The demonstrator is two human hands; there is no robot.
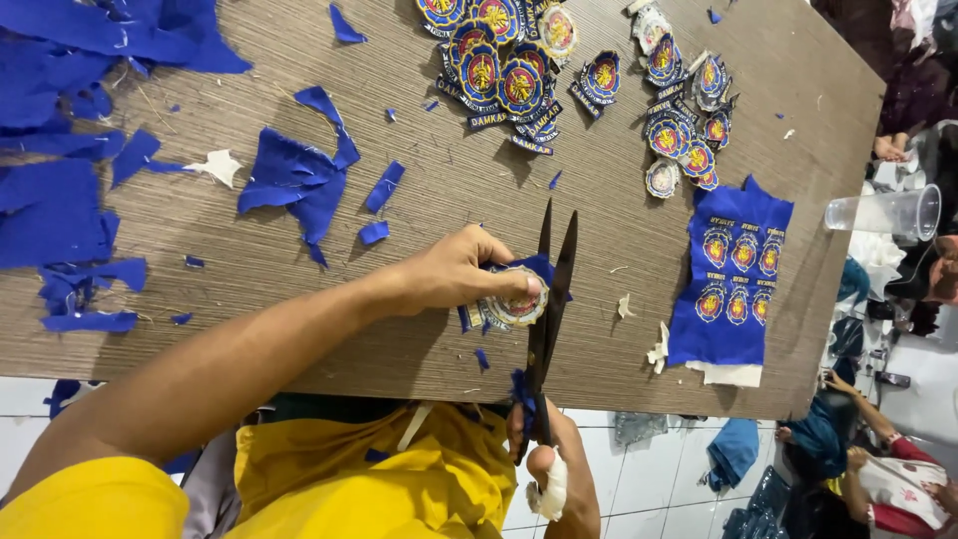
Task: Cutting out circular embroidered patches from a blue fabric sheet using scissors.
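Yellow cloth of the person's shirt (379, 479) fills the bottom of the frame, close to the camera. Just to its right, the right hand (551, 469) is wrapped tight around the handles of big black scissors (549, 299) (one finger has a white bandage on it). The blades point up toward the middle of the frame and stand a little apart.

Near the middle, the left hand (459, 269) pinches a round patch (514, 304) with a bit of blue cloth around it. The patch sits right beside the blades, touching them, above the brown wooden table (599, 220).

At the top middle lies a pile of cut-out patches (499, 65). On the right lies a blue sheet of uncut patches (733, 274). Blue scraps (294, 180) are spread over the upper left. A clear plastic cup (888, 212) lies at the right edge of the frame.
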